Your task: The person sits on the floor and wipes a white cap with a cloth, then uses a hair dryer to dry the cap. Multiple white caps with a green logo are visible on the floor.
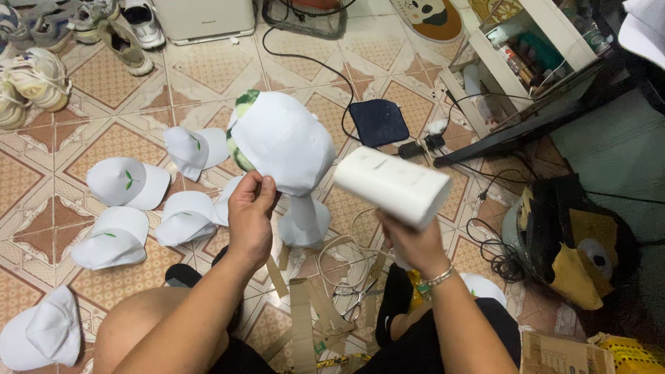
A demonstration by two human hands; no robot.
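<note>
My left hand (pixel 249 215) grips the lower edge of a white cap (pixel 285 138) that sits on a rounded white stand (pixel 303 220) on the tiled floor. A green-patterned form (pixel 240 125) shows under the cap's left side. My right hand (pixel 409 239) holds a white, boxy hand-held appliance (pixel 393 183), its broad end pointing toward the cap and close to it. A bracelet is on my right wrist.
Several white caps (pixel 128 183) lie on the floor to the left, one more (pixel 41 336) at the bottom left. Cardboard strips (pixel 305 318), scissors (pixel 357 298) and cords lie by my knees. Shoes (pixel 34 76) at top left, shelf (pixel 512 55) and dark bag (pixel 575 242) at right.
</note>
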